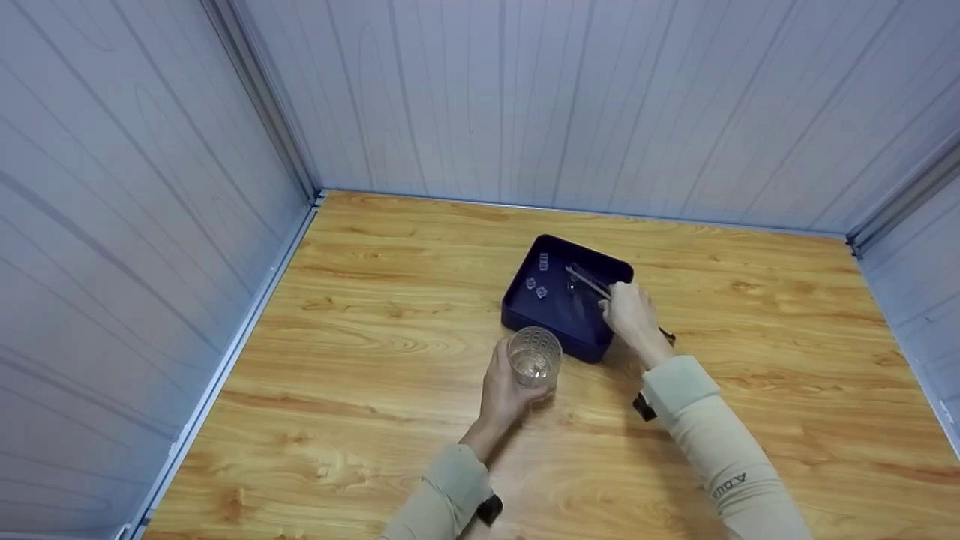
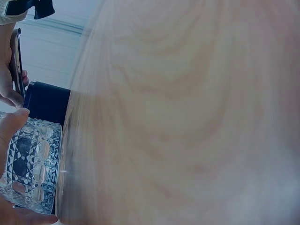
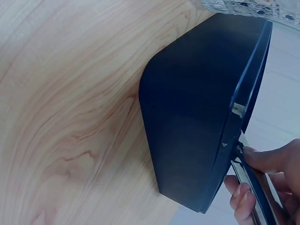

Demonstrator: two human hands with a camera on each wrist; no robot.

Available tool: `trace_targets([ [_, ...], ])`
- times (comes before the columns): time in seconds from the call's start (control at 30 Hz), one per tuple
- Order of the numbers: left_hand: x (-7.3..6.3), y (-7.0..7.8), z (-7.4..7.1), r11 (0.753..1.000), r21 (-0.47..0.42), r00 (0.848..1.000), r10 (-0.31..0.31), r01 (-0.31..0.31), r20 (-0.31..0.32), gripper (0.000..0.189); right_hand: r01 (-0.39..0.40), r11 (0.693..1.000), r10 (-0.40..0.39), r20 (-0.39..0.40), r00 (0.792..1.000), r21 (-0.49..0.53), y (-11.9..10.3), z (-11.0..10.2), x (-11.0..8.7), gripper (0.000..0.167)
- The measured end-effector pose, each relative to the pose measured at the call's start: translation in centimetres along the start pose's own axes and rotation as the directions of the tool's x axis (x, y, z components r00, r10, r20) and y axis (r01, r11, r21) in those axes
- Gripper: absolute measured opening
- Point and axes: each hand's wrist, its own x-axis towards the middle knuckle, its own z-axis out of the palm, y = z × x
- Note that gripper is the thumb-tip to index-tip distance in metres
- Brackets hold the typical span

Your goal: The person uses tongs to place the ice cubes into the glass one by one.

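Observation:
My left hand [image 1: 504, 394] grips a clear patterned glass [image 1: 535, 354], fingers and thumb wrapped round its side. Some clear pieces show at the bottom of the glass. In the left wrist view its cut-pattern wall [image 2: 35, 164] stands upright on the table. My right hand [image 1: 632, 315] holds metal tongs [image 1: 589, 282], pinched between thumb and fingers in the right wrist view. The tong tips reach down into a dark blue tray [image 1: 579, 347], close to a clear cube [image 1: 571, 286]. Several more clear cubes [image 1: 541, 292] lie on the left part of the tray floor.
The wood-grain table [image 1: 360, 337] meets pale panel walls [image 1: 480, 112] at the back and both sides. The tray sits just beyond the glass, its tall side [image 3: 187, 108] filling the middle of the right wrist view.

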Motion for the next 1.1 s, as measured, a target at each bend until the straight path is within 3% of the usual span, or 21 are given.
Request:
trace_targets([
  [0.23,-0.1,0.1,-0.1,0.999,-0.039,1.000,0.002,-0.002,0.003,0.089,0.067,0.998,-0.066,-0.045,0.997,0.015,0.1,-0.6,-0.7,0.013],
  [0.4,-0.1,0.0,-0.2,0.999,-0.044,1.000,0.012,-0.012,0.000,0.090,0.068,0.997,-0.067,-0.036,0.997,0.026,0.0,-1.2,-1.3,0.012],
  [0.53,-0.1,-0.1,-0.1,1.000,-0.019,1.000,0.019,-0.019,-0.009,0.091,0.062,0.997,-0.062,-0.022,0.998,0.042,-0.2,-1.9,-2.0,0.019],
  [0.73,-0.1,-0.2,-0.1,0.999,-0.012,0.999,0.031,-0.031,-0.010,0.092,0.120,0.991,-0.115,-0.077,0.990,0.065,-0.5,-2.8,-3.2,0.027],
  [1.1,0.0,-0.1,0.0,0.999,-0.025,0.999,0.035,-0.035,-0.008,0.091,0.220,0.968,-0.204,-0.132,0.970,0.120,-1.4,-4.2,-5.5,0.012],
])
